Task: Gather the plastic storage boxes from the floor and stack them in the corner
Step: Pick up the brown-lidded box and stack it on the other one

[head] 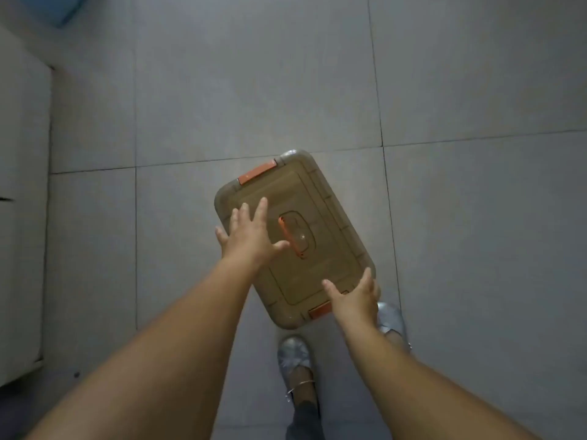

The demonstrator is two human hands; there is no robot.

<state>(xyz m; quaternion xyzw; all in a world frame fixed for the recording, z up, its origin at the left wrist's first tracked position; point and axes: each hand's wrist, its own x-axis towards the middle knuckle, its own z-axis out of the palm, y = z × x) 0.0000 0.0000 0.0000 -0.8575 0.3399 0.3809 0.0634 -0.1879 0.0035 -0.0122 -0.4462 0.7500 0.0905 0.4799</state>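
Note:
A brown see-through plastic storage box point(320, 214) lies on the tiled floor just in front of my feet, turned at an angle. Its lid has orange clips at the far and near ends and an orange handle in the middle. My left hand point(251, 236) hovers over the lid's left side with fingers spread, holding nothing. My right hand point(354, 296) is open over the box's near right corner, covering part of the near clip. Whether either hand touches the lid cannot be told.
A pale cabinet or furniture side point(22, 185) runs along the left edge. Something blue point(60, 7) shows at the top left. My feet in silver shoes point(293, 357) stand just behind the box. Grey floor tiles point(476, 217) stretch ahead and right.

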